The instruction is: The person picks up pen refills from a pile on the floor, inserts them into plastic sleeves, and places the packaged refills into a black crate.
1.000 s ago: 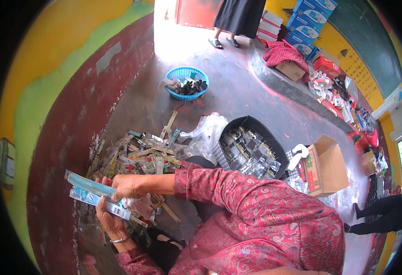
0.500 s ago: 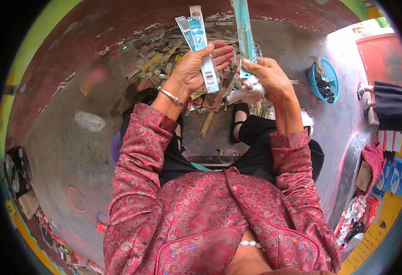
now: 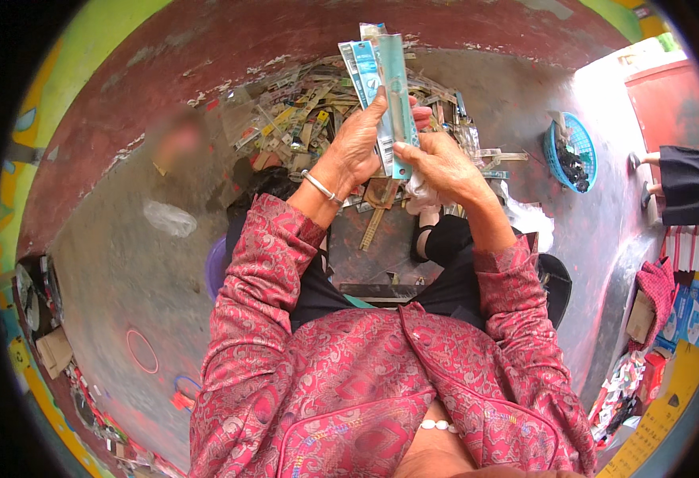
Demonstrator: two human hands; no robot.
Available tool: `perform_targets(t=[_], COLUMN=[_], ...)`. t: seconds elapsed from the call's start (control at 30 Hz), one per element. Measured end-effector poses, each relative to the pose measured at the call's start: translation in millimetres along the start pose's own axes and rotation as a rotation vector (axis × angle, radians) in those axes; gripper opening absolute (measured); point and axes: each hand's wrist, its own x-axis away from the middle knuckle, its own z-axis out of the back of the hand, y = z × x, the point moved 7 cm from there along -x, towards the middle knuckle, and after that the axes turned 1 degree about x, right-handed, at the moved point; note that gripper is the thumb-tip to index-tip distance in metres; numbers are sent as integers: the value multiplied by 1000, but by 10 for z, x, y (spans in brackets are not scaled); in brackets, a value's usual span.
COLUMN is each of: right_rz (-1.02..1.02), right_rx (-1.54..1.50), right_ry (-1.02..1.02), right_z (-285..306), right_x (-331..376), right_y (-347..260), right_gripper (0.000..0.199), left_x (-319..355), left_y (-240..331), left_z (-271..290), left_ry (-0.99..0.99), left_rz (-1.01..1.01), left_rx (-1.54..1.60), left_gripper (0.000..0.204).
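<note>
Gripping slim packets (image 3: 397, 95) above the floor pile (image 3: 302, 119)
With left hand (image 3: 356, 145), clasping at least 2 blue packets (image 3: 368, 65) above the pile; with right hand (image 3: 443, 163), thumb-pinching a teal packet (image 3: 398, 88), overlapping them. Could lose one onto the pile, probably through slack pinching on slick-looking film.

Left hand (image 3: 356, 146), fingers (image 3: 422, 115) partly hidden behind teal packet (image 3: 397, 92)

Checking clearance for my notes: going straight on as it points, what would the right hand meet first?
Likely the left hand, past the teal package in the right hand; depth is unclear.
</note>
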Motion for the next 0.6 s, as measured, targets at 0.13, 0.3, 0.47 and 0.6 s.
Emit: perform_targets(t=[0.13, 0.3, 0.47, 0.6], right_rz=[-17, 31, 80, 169], right_rx=[-336, -42, 291, 294], right_ry=[-23, -2, 142, 134], right_z=[-37, -30, 20, 35], right_x=[-24, -81, 19, 35], right_y=[89, 110, -102, -131], right_gripper=[35, 41, 48, 42], left_x=[34, 37, 61, 51], left_y=[-3, -32, -24, -39], left_z=[-63, 20, 46, 26], left_ry=[-31, 80, 144, 103], left_rz=[-1, -16, -35, 12], left_rx=[27, -111, -174, -137], left_gripper=[59, 48, 38, 38])
